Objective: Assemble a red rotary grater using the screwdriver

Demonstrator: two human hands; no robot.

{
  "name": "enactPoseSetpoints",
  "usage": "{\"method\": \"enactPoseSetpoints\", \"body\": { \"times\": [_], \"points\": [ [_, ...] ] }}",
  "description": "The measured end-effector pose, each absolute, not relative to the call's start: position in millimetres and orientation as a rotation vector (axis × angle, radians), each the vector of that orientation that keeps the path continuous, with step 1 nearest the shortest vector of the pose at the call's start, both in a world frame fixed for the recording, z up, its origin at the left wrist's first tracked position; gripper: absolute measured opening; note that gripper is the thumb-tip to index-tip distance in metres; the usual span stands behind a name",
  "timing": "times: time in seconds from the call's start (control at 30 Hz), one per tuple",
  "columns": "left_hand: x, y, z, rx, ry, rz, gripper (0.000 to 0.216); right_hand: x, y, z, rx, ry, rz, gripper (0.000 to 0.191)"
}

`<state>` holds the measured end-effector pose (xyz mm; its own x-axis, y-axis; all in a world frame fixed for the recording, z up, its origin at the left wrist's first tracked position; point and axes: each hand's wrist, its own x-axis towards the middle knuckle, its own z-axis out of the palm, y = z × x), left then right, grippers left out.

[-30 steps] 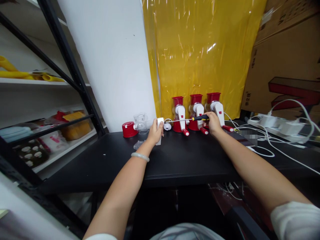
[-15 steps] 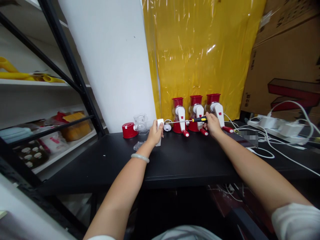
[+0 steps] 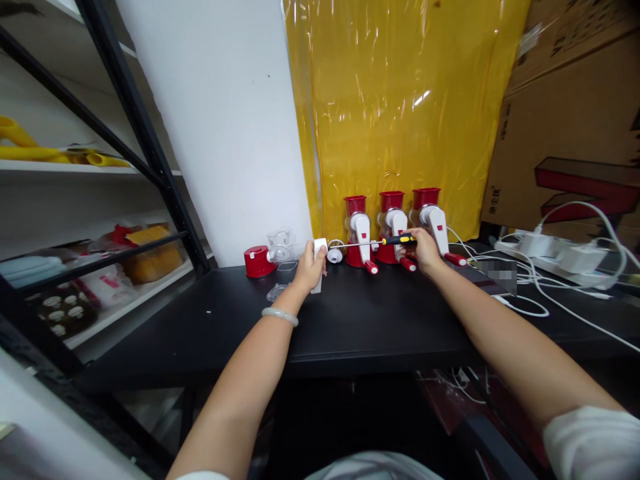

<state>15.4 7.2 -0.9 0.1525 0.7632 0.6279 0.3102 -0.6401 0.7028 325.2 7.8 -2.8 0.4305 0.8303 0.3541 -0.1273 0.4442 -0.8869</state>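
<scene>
Head view: near the middle of the frame, the right hand (image 3: 426, 251) grips the back of the screwdriver (image 3: 399, 239), its fingers now reaching over the handle where half a second ago they sat nearer its end; compared with the first picture, the handle also shows more yellow. That suggests the tool is being turned and regripped in small steps. The left hand (image 3: 309, 267), little changed, clasps an upright white part (image 3: 320, 249) just left of centre, seemingly to steady it. The shaft runs leftward to a white disc (image 3: 335, 255) beside that part; whether the tip sits in a screw is too small to tell. Three grinders (image 3: 357, 223) stand behind the screwdriver, the nearer cranks close to the right fingers, leaving little room there. Left of the left hand are a red base (image 3: 259, 261), a clear housing (image 3: 281, 239) and, partly behind the forearm, a clear lid (image 3: 276, 292). Cables (image 3: 533, 268) spread over the table (image 3: 380, 323) at right, beyond the right wrist.
</scene>
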Motion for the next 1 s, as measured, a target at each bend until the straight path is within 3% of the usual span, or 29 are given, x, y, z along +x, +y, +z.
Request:
{"method": "enactPoseSetpoints", "body": {
  "times": [0.37,0.7,1.0],
  "points": [
    [15.8,5.9,0.5,2.03,0.997,1.481,0.042,327.3,13.5,-8.9,-0.897,-0.987,0.652,0.017],
    [15.7,6.6,-0.9,2.023,1.015,1.481,0.047,329.7,14.6,-11.0,-0.885,-0.987,0.649,0.037],
    [15.9,4.5,1.2,2.056,1.007,1.477,0.045,327.3,11.5,-7.5,-0.957,-0.958,0.653,0.02]
  ]
}}
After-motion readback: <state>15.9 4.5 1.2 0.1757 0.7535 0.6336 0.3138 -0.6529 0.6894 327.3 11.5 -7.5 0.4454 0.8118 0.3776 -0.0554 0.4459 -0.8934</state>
